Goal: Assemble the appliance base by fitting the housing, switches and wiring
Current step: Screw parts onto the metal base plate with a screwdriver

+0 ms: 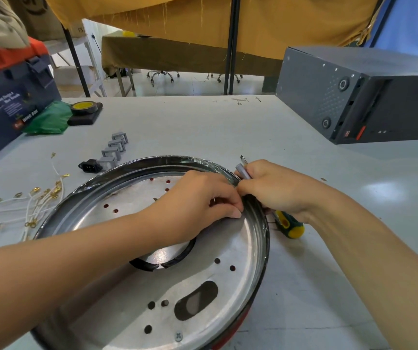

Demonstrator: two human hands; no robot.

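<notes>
The person is working at the right rim of the housing (152,248), the round metal pan lying on the desk (228,127) in front of them, and by my judgement this is the switch-fitting step, with one part being seated through the side wall; the left hand (202,195) is reaching across the pan floor with its fingers curled and pinching at something small just inside the rim, though what it is holding is hidden; the right hand (276,188) is coming in from outside the wall, clamped round a small grey part (242,171) that is sticking up past the knuckles, most likely a switch, though I cannot tell for sure; the two hands are meeting at the rim, fingertips touching or nearly so; both forearms are stretching in from the near edge, the left lying over the pan, the right over the desk; a screwdriver (288,224) is lying under the right wrist, just beside the pan; the spare switches (114,150) are sitting in a row beyond the far-left rim, with a socket (89,166) beside them and the wires (33,200) lying loose to the left; the next move seems to be calling for pressure from both sides until the part is seating, then a reach for another switch.
</notes>
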